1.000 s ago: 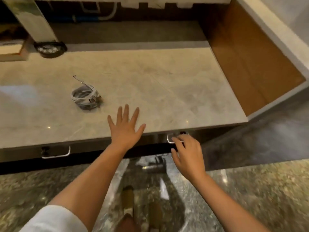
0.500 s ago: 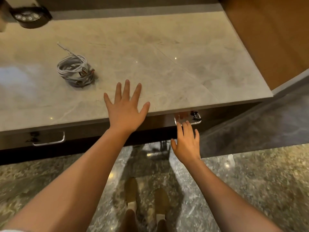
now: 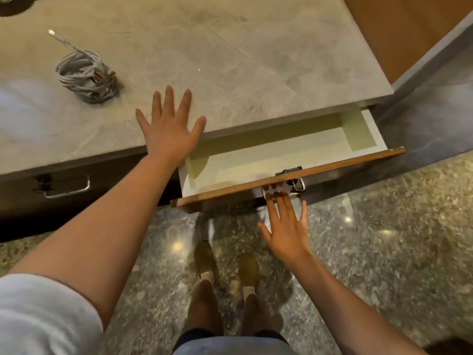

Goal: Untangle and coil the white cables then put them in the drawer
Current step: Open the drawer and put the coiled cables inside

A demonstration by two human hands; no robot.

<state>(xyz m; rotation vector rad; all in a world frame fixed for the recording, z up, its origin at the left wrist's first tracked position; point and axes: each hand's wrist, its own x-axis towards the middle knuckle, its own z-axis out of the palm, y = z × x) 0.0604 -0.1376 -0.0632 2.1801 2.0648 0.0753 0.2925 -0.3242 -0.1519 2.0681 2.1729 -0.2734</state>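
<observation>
white, light and floppy, the coiled cables (image 3: pixel 85 75) sit on the counter (image 3: pixel 230 60) left of your flat, empty left hand (image 3: pixel 170 129), so pinch across the bundle's wraps for the pulled-out drawer (image 3: pixel 268 155), whose handle (image 3: pixel 286 190) your straight-fingered right hand (image 3: pixel 286 226) touches.

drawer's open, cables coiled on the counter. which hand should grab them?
Left, likely. The left hand lies flat and free on the countertop, close to the coiled white cables. The right hand is down at the drawer handle, further from the coil.
</observation>
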